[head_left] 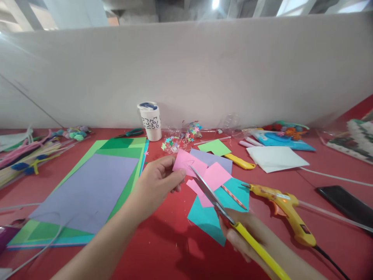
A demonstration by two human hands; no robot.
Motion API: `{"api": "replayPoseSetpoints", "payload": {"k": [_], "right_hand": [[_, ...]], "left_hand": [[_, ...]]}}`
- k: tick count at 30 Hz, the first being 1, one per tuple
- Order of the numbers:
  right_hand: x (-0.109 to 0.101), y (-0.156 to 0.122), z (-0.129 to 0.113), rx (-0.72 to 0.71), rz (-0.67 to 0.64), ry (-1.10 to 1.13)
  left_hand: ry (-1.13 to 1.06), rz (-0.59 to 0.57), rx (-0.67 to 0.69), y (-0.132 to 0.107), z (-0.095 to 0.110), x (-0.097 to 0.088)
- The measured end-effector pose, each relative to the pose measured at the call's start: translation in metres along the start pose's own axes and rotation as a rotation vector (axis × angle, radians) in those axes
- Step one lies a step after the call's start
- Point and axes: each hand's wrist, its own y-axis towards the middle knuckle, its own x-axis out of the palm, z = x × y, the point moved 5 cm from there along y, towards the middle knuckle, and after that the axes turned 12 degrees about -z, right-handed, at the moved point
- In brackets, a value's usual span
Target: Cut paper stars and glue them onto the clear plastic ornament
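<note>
Yellow-handled scissors [242,232] clasped in the right grip [251,223], lower right.
Left grip [159,179] pinches pink paper [183,161] at frame centre.

On the red table [154,233] — stacked paper [90,190], white tumbler [150,124], glue gun [287,210], black phone [344,202].

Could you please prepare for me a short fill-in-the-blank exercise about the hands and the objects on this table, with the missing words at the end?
1. The left hand holds a small piece of paper whose colour is ____.
2. The right hand holds a pair of ____ with metal blades.
3. From the wearer's view, the black phone lies to the ____ of the yellow glue gun.
4. The white cup stands on a table coloured ____.

Missing words: pink; scissors; right; red.
</note>
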Motion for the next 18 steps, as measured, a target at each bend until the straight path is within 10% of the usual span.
{"api": "replayPoseSetpoints", "payload": {"k": [18], "right_hand": [[0.0007,0.0001,0.0075,0.048,0.091,0.012]], "left_hand": [[-0.148,0.022,0.007,-0.0011,-0.0055,0.0044]]}}
